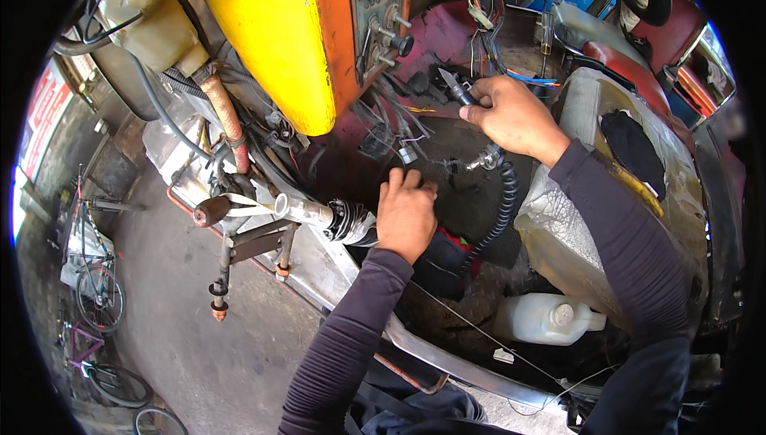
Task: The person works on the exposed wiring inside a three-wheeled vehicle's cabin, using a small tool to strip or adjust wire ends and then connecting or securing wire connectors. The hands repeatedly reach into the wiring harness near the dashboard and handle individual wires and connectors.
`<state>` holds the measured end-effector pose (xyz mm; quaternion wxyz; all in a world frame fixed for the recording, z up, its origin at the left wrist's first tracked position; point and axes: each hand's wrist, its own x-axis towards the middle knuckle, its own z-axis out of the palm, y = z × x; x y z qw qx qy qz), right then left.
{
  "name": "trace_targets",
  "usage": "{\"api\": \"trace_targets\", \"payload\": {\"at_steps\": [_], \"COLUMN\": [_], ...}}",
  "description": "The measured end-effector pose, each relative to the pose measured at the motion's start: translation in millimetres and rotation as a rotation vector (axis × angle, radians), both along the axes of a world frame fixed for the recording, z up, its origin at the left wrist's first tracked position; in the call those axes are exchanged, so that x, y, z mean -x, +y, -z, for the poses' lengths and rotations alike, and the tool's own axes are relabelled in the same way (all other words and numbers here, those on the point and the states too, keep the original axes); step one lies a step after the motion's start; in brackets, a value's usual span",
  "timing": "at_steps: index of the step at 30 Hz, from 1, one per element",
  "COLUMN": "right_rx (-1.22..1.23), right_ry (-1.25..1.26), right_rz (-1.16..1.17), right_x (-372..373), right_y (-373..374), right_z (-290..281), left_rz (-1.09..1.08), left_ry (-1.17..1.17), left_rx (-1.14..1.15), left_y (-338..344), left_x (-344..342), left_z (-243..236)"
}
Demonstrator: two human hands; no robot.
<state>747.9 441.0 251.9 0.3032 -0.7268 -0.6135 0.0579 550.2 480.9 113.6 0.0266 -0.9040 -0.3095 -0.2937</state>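
Note:
My right hand (519,116) grips a pointed tool (457,88) with a dark handle and a silver, blade-like tip, which points up and left toward the loose wires. Below that hand hang a metal clip (487,157) and a black coiled cord (504,199); where the cord's upper end joins is hidden. My left hand (405,215) is lower, its fingers curled downward just under a white connector (408,154) on a bunch of grey wires (395,116). Whatever lies under those fingers cannot be made out. Beside its wrist is a black-wrapped tube end (351,222).
A yellow and orange panel (271,28) with switches (387,4) rises ahead. Colored wires (491,36) hang at top right. A torn, covered seat (570,211) stands right, with a whitish jug (550,319) below. Bicycles (100,299) stand at far left.

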Motion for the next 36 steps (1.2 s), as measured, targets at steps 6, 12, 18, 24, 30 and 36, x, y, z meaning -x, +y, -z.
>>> {"api": "trace_targets", "payload": {"at_steps": [6, 12, 18, 24, 30, 36], "right_rx": [0.025, 0.017, 0.012, 0.007, 0.021, -0.084], "right_ry": [0.007, -0.001, -0.015, 0.001, -0.026, -0.029], "right_rz": [0.019, -0.013, -0.010, -0.028, -0.008, -0.044], "right_x": [3, 1, -1, 0, 3, -7], "right_y": [1, 7, 6, 7, 4, 9], "right_z": [-7, 0, -2, 0, -4, 3], "left_rz": [-0.204, -0.216, -0.129, -0.063, -0.101, -0.200], "left_ry": [0.327, 0.459, 0.403, 0.101, -0.481, -0.728], "left_rx": [0.101, 0.296, 0.060, 0.152, 0.599, 0.600], "left_y": [33, 53, 29, 11, 3, 2], "left_x": [-19, -22, -16, 4, 20, 20], "left_z": [12, 26, 35, 16, 6, 8]}}
